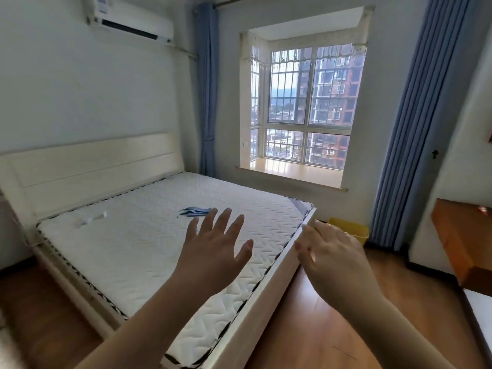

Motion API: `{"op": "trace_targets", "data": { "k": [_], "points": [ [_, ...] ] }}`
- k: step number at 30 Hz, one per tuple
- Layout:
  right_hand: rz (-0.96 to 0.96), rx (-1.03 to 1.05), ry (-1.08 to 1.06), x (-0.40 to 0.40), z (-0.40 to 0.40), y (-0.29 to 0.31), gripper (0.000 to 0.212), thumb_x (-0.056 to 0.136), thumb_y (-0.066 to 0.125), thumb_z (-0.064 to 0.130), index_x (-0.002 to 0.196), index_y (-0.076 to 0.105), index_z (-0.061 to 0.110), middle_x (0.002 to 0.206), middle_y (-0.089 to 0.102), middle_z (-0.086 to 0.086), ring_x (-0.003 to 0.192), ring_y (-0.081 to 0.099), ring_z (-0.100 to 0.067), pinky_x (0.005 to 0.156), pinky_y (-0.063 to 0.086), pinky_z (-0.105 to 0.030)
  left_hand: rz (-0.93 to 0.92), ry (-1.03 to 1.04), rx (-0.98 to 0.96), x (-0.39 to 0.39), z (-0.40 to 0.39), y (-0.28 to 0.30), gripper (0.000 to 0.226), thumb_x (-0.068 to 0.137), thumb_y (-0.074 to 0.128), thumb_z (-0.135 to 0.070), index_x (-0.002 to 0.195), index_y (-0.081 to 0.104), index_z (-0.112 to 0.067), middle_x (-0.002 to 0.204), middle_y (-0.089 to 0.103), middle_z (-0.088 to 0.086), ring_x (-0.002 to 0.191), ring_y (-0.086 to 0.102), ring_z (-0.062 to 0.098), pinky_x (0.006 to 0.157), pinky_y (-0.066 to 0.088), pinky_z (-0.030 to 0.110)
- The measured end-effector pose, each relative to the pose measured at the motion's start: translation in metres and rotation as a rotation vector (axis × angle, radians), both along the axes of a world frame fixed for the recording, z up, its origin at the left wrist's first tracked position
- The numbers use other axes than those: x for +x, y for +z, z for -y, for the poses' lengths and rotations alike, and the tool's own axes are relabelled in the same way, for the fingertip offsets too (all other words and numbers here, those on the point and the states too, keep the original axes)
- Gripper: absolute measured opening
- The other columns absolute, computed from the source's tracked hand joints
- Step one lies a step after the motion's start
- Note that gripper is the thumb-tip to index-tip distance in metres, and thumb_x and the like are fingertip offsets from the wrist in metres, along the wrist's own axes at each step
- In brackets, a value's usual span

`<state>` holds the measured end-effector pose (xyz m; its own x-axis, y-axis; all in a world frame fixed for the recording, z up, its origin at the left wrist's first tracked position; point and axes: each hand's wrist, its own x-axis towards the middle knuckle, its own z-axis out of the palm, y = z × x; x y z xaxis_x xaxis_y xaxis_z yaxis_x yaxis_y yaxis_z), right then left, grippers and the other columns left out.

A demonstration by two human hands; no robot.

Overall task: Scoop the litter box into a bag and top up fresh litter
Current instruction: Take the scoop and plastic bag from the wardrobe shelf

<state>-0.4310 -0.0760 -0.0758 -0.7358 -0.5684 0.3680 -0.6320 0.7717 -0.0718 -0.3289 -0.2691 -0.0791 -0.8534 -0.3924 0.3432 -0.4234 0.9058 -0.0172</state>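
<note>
Litter box, bag and fresh litter did not show plainly anywhere; only a yellow container (351, 228) stood on the wooden floor (306, 323) past the bed's far corner, near the right curtain (415, 123), and what it was could not be told. A bed (87, 166) with a bare white quilted mattress (149, 235) filled the left and middle of the room, its pale headboard against the wall under an air conditioner (130, 21). Beyond it a barred bay window (308, 102) looked onto apartment blocks. An orange-brown desk (463, 241) sat at the right edge. The left hand (213, 251) was raised over the mattress, fingers spread straight, holding nothing. The right hand (330, 251) hung over the bed's edge, fingers loosely bent, also empty. A crumpled blue cloth (195, 211) lay on the mattress just beyond the left fingertips.
</note>
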Motion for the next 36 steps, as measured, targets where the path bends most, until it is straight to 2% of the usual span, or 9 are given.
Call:
{"op": "trace_targets", "data": {
  "k": [3, 5, 7, 13, 20, 24, 28, 36],
  "points": [
    [0.016, 0.102, 0.081, -0.036, 0.023, -0.012, 0.063, 0.093, 0.001, 0.051, 0.150, 0.019, 0.031, 0.159, 0.019, 0.001, 0.146, 0.016, -0.020, 0.117, 0.017, -0.044, 0.037, 0.068, -0.017, -0.021, 0.011, -0.003, 0.066, 0.093, 0.007, -0.063, 0.153, 0.008, -0.035, 0.164, 0.006, -0.004, 0.150, 0.003, 0.021, 0.119, 0.010, 0.050],
    [0.048, 0.087, 0.115, -0.060, 0.039, -0.018, 0.059, 0.097, 0.008, 0.053, 0.150, 0.018, 0.031, 0.159, 0.018, 0.002, 0.146, 0.014, -0.019, 0.118, 0.013, -0.040, 0.053, 0.114, -0.013, -0.034, 0.019, -0.004, 0.064, 0.095, 0.010, -0.061, 0.153, 0.010, -0.033, 0.163, 0.009, -0.003, 0.150, 0.006, 0.021, 0.119, 0.012, 0.049],
    [0.060, 0.065, 0.163, -0.083, 0.057, -0.023, 0.058, 0.098, 0.013, 0.055, 0.150, 0.019, 0.031, 0.158, 0.020, 0.003, 0.146, 0.014, -0.017, 0.118, 0.010, -0.038, 0.058, 0.163, -0.013, -0.045, 0.029, -0.004, 0.064, 0.096, 0.010, -0.060, 0.153, 0.011, -0.032, 0.163, 0.010, -0.003, 0.149, 0.006, 0.020, 0.119, 0.011, 0.048],
    [0.085, 0.052, 0.354, -0.116, 0.122, -0.036, 0.060, 0.096, 0.011, 0.058, 0.149, 0.020, 0.032, 0.158, 0.022, 0.003, 0.145, 0.017, -0.019, 0.118, 0.011, -0.040, 0.090, 0.326, 0.034, -0.051, 0.061, -0.011, 0.068, 0.093, 0.003, -0.062, 0.154, 0.006, -0.033, 0.164, 0.008, -0.002, 0.150, 0.003, 0.020, 0.120, 0.005, 0.047],
    [0.116, 0.053, 0.602, -0.101, 0.212, -0.048, 0.059, 0.096, 0.013, 0.058, 0.149, 0.019, 0.032, 0.159, 0.020, 0.005, 0.146, 0.017, -0.018, 0.118, 0.011, -0.039, 0.078, 0.543, 0.071, -0.016, 0.114, -0.029, 0.080, 0.082, -0.010, -0.066, 0.153, 0.005, -0.035, 0.163, 0.010, -0.003, 0.150, 0.003, 0.019, 0.120, 0.005, 0.048],
    [0.101, 0.070, 0.725, -0.080, 0.267, -0.050, 0.059, 0.097, 0.014, 0.056, 0.150, 0.018, 0.030, 0.158, 0.020, 0.003, 0.146, 0.017, -0.020, 0.118, 0.011, -0.041, 0.054, 0.682, 0.050, 0.011, 0.152, -0.040, 0.077, 0.084, -0.010, -0.065, 0.153, 0.004, -0.035, 0.163, 0.012, -0.003, 0.149, 0.005, 0.020, 0.120, 0.006, 0.047],
    [0.061, 0.074, 0.821, -0.054, 0.320, -0.048, 0.058, 0.098, 0.014, 0.054, 0.150, 0.018, 0.029, 0.157, 0.023, 0.002, 0.145, 0.019, -0.019, 0.117, 0.012, -0.039, 0.040, 0.799, 0.043, 0.040, 0.188, -0.044, 0.069, 0.091, 0.002, -0.063, 0.153, 0.008, -0.033, 0.162, 0.015, -0.002, 0.149, 0.007, 0.021, 0.119, 0.007, 0.047],
    [0.039, 0.053, 1.002, -0.011, 0.404, -0.051, 0.056, 0.098, 0.018, 0.051, 0.148, 0.026, 0.027, 0.153, 0.033, 0.001, 0.141, 0.028, -0.019, 0.115, 0.020, -0.039, 0.035, 0.951, 0.079, 0.087, 0.231, -0.047, 0.073, 0.087, -0.004, -0.061, 0.153, 0.011, -0.033, 0.162, 0.017, -0.004, 0.149, 0.008, 0.019, 0.120, 0.009, 0.047]
  ]
}}
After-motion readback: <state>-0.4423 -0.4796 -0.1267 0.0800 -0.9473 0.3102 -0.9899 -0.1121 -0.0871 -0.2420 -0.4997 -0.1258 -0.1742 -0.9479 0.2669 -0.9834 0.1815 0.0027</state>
